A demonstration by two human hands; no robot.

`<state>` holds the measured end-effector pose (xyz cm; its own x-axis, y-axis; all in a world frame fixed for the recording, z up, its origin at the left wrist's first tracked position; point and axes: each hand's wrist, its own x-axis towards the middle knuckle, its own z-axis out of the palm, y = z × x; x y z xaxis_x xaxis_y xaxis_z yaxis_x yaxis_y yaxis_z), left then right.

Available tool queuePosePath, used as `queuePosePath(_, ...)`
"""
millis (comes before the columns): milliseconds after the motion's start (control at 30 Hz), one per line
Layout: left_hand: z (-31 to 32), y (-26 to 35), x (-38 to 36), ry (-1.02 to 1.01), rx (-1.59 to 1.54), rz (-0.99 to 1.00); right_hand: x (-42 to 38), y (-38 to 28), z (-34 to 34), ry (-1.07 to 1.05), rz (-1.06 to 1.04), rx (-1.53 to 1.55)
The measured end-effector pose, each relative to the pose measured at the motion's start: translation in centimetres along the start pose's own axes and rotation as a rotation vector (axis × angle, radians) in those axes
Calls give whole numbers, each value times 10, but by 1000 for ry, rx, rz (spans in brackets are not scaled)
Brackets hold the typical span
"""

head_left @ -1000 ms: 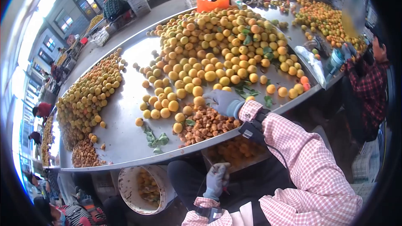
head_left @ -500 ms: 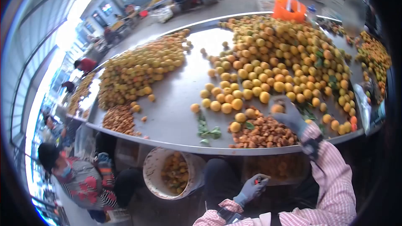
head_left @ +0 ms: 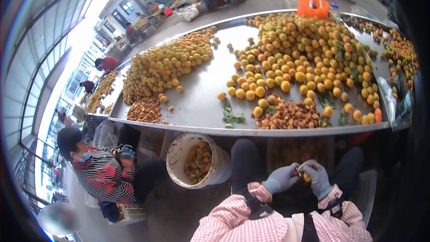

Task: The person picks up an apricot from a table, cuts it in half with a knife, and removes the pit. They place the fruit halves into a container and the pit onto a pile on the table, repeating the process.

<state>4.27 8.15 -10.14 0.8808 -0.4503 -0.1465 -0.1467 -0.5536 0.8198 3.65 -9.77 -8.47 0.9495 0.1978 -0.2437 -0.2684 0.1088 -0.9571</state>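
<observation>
My gloved left hand is closed around a small red-and-dark tool, its kind too small to make out. Facing it, my gloved right hand grips an orange-yellow apricot, partly covered by the fingers. Both hands meet over my lap, below the table's front edge, with the tool close to the fruit. On the metal table lies a large heap of apricots. A pile of brown pieces like fruit stones sits near the edge in front of me.
A white bucket holding fruit stands left of my knees. Under the table is a crate. A co-worker in a striped top sits at the left. An orange bag and green leaves are on the table.
My right hand has come back from the fruit on the table to my lap with an apricot. My left hand has risen slightly to meet it, still holding the tool.
</observation>
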Motion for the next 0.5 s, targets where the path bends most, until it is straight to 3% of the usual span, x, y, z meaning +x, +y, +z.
queuePosePath(67,6,9,-3,-117,-292,-50,-5,-6,-12,-39,45,-29)
queuePosePath(133,11,12,-5,-109,-124,-13,-15,-18,-9,-3,-10,-6)
queuePosePath(200,1,38,-1,-188,192,-161,-19,4,-16,-63,-23,281)
queuePosePath(267,5,38,-2,-194,-39,-40,-23,3,-25,-6,31,220)
queuePosePath(300,9,46,-6,-212,-373,-87,-25,0,-30,-21,87,164)
queuePosePath(333,17,49,-8,-211,-802,-202,-31,-5,-31,16,93,166)
queuePosePath(400,0,68,-13,-270,-1102,-495,-37,-17,-35,76,179,312)
queuePosePath(500,8,48,-16,-367,-1070,-447,-44,0,-42,-1,140,360)
